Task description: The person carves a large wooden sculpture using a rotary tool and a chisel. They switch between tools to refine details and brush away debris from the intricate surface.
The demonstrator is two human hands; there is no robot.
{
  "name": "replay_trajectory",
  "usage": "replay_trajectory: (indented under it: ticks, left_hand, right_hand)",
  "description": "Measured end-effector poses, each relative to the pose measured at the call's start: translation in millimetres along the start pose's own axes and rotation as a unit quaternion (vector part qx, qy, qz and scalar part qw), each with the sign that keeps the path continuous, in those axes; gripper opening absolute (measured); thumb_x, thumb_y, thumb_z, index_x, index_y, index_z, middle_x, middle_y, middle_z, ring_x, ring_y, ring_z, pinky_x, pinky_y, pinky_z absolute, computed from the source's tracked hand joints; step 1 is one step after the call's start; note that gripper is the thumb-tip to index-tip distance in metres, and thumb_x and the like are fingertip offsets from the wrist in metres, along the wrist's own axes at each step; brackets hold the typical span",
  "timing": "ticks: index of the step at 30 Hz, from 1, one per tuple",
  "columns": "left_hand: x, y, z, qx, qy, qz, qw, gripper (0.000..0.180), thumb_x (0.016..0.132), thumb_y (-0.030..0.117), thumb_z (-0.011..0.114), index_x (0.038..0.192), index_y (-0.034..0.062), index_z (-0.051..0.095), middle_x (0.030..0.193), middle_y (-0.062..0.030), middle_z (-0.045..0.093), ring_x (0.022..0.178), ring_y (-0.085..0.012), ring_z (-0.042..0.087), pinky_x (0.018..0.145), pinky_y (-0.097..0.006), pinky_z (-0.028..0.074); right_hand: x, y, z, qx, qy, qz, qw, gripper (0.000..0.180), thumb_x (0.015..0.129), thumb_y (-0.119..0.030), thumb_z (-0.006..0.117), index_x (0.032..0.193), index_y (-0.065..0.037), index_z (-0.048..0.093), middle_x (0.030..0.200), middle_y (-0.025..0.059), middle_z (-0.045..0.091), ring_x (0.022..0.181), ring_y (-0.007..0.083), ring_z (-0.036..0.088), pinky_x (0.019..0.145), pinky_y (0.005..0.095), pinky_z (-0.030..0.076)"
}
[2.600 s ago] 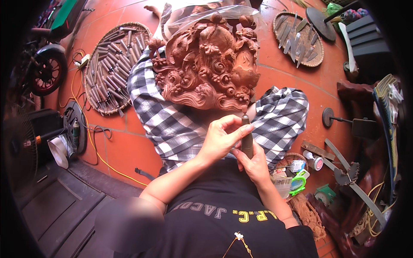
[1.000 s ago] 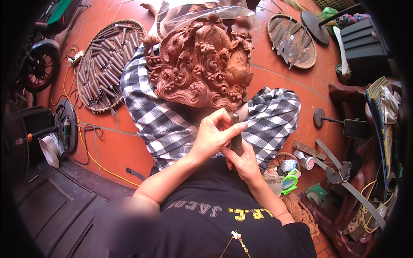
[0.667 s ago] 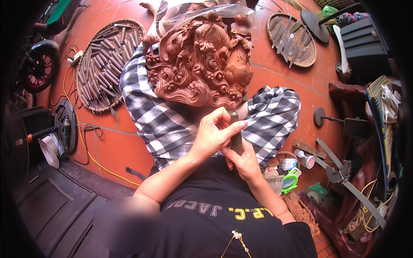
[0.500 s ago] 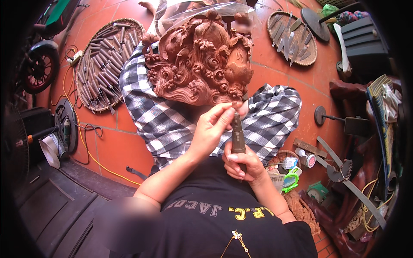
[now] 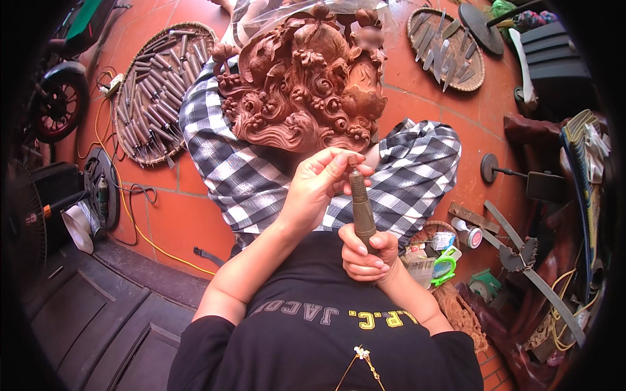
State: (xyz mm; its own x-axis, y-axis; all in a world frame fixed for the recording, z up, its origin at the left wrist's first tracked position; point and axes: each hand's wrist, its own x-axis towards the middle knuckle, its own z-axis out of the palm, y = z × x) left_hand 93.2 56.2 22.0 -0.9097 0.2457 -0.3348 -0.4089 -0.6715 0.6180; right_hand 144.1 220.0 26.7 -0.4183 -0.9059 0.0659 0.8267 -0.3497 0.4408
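My right hand (image 5: 369, 258) is wrapped round the lower end of a dark rotary carving handpiece (image 5: 362, 208), which stands nearly upright in front of my body. At its top end, the fingertips of my left hand (image 5: 315, 186) pinch the small brownish bit (image 5: 353, 161) where it meets the nose. Part of that bit is hidden by the fingers. Just beyond my hands, a reddish-brown wood carving (image 5: 306, 85) with swirls, leaves and round buds rests by my crossed legs in checked trousers (image 5: 225, 163). Neither hand touches the carving.
Many wooden-handled chisels lie in a round woven tray (image 5: 214, 40) at left; metal blades fill a smaller tray (image 5: 480, 79) at far right. A yellow cord (image 5: 163, 255) crosses the tiled floor. A green-framed item (image 5: 445, 268) and a white bottle (image 5: 471, 236) stand right of my hand.
My right hand has slid down toward the handpiece's lower end, showing more of its body. The left fingers have shifted slightly upward around the bit.
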Motion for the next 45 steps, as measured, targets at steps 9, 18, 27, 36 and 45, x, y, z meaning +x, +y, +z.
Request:
replay_trajectory:
  ticks: [9, 18, 27, 36, 45]
  left_hand:
    - [1.2, -0.7, -2.0, 0.0, 0.002, -0.009, 1.0, 0.027, 0.101, 0.03, 0.056, 0.108, 0.0048, 0.061, 0.097, -0.0103, 0.071, 0.086, -0.0169, 0.07, 0.066, -0.022, 0.05]
    - [-1.0, 1.8, 1.3, 0.003, 0.016, -0.007, 1.0, 0.03, 0.102, 0.031, 0.054, 0.111, 0.0026, 0.06, 0.097, -0.0109, 0.071, 0.085, -0.0173, 0.07, 0.067, -0.022, 0.051]
    - [-0.5, 1.4, -6.8, 0.021, -0.003, -0.024, 0.999, 0.034, 0.102, 0.03, 0.053, 0.117, 0.0004, 0.059, 0.097, -0.0104, 0.071, 0.088, -0.0193, 0.069, 0.082, -0.03, 0.054]
    - [-1.5, -8.9, -4.9, -0.12, -0.04, -0.03, 0.992, 0.038, 0.103, 0.03, 0.052, 0.125, 0.0, 0.057, 0.099, -0.0069, 0.068, 0.093, -0.0141, 0.065, 0.087, -0.029, 0.051]
    - [-6.9, -15.5, -1.7, -0.051, -0.042, -0.063, 0.996, 0.036, 0.1, 0.038, 0.054, 0.106, 0.003, 0.06, 0.095, -0.0093, 0.067, 0.092, -0.0179, 0.064, 0.086, -0.032, 0.05]
  right_hand:
    - [1.4, 0.1, 0.3, -0.029, 0.018, -0.009, 0.999, 0.023, 0.092, -0.015, 0.061, 0.09, 0.003, 0.047, 0.058, 0.0054, 0.047, 0.039, 0.0075, 0.042, 0.033, 0.0191, 0.035]
    - [2.3, -0.2, -0.6, -0.049, 0.026, -0.015, 0.998, 0.021, 0.093, -0.014, 0.06, 0.09, 0.003, 0.047, 0.058, 0.0049, 0.046, 0.039, 0.0072, 0.042, 0.032, 0.0191, 0.034]
    - [1.4, 1.3, -1.2, -0.102, 0.061, -0.021, 0.993, 0.019, 0.093, -0.013, 0.059, 0.091, 0.002, 0.048, 0.059, 0.0055, 0.048, 0.039, 0.0073, 0.043, 0.032, 0.0197, 0.034]
    - [1.6, 1.6, -3.0, -0.097, 0.063, -0.03, 0.993, 0.018, 0.094, -0.013, 0.058, 0.09, 0.002, 0.048, 0.058, 0.0052, 0.048, 0.039, 0.0074, 0.043, 0.033, 0.0198, 0.035]
    - [-13.8, -1.1, -1.0, -0.2, 0.134, -0.036, 0.97, 0.015, 0.093, -0.012, 0.056, 0.091, 0.002, 0.05, 0.057, 0.0048, 0.049, 0.037, 0.0089, 0.043, 0.033, 0.0215, 0.034]
